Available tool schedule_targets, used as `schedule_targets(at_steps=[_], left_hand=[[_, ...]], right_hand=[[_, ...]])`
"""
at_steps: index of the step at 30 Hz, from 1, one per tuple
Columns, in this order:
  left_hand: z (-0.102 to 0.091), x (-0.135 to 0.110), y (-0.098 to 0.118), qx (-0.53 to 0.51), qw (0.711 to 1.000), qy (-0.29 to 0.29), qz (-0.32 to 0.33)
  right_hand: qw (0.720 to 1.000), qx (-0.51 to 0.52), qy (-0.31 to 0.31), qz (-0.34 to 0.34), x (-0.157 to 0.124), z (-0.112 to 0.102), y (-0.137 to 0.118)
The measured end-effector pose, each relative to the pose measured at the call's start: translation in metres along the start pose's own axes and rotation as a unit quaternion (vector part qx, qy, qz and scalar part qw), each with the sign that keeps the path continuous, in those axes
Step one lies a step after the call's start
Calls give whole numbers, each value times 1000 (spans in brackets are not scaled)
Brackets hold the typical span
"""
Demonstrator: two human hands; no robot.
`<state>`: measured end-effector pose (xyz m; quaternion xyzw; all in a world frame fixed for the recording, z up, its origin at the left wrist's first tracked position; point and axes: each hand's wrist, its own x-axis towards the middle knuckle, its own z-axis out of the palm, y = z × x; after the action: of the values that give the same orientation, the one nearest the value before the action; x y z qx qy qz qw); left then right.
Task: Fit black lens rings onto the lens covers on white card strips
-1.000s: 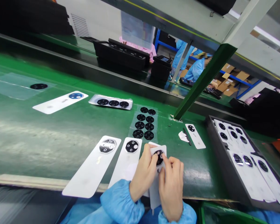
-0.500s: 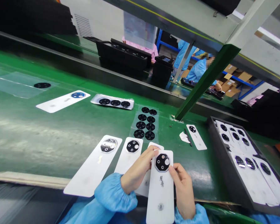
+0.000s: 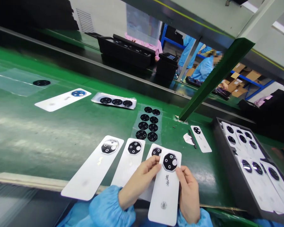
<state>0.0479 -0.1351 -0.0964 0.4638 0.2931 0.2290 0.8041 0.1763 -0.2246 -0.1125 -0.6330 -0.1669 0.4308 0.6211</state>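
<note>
Both my hands hold one white phone back cover (image 3: 164, 192) with a black octagonal camera ring near its top. My left hand (image 3: 138, 183) pinches its left edge, and my right hand (image 3: 189, 192) grips its right edge, thumb by the ring. The cover is lifted above another white cover (image 3: 154, 151) that lies on the green belt (image 3: 38, 132). To the left lie two more white covers (image 3: 130, 160) (image 3: 94, 167) with camera rings. A clear sheet (image 3: 148, 124) carrying several black camera rings lies just beyond them.
A black tray (image 3: 224, 157) at the right holds several white covers. A small white cover (image 3: 201, 138) and a thin black tool (image 3: 192, 139) lie near a green post (image 3: 213, 78). Farther left are a strip of three rings (image 3: 115, 101) and a blue-ringed cover (image 3: 61, 100). People in blue coats work behind.
The cover my hands pressed on at the belt has been lifted and slid right toward me; my fingers moved off its camera ring to its edges.
</note>
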Motion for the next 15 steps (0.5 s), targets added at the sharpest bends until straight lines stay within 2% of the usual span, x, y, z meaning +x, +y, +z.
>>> schedule_targets(at_steps=[15], left_hand=[[-5, 7, -1, -1, 1000, -6, -2]], right_hand=[[1000, -14, 5, 16, 7, 3, -2]])
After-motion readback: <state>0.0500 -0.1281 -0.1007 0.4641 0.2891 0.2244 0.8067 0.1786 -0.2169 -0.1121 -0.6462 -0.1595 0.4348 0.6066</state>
